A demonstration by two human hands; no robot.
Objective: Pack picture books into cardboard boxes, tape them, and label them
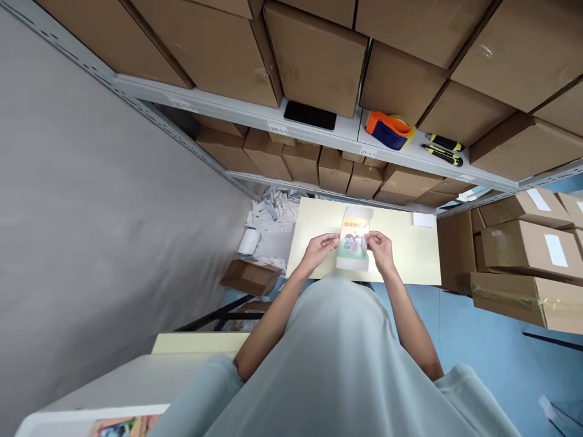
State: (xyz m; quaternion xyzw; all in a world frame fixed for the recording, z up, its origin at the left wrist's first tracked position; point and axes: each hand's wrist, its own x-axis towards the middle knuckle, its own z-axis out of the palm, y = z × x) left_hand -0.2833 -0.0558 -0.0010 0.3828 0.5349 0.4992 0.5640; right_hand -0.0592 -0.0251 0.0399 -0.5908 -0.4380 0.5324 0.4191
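Observation:
Between my two hands is a small booklet [353, 237] with two cartoon figures on a yellow and green cover. A pale, see-through wrap sticks out past its top and bottom ends. My left hand [322, 247] pinches the left edge with thumb and fingers. On the opposite edge, my right hand [379, 245] has the same kind of pinch. The booklet is over the pale yellow table [410, 258]; whether it touches the surface I cannot tell. A small white stack [423, 220] lies at the table's far right corner.
A shelf [339, 141] of cardboard boxes spans the back, holding a black phone [310, 115], an orange and blue tape dispenser [388, 130] and utility knives [444, 149]. Left are a white roll [249, 241] and paper scraps [276, 209]; stacked cartons [514, 243] stand right.

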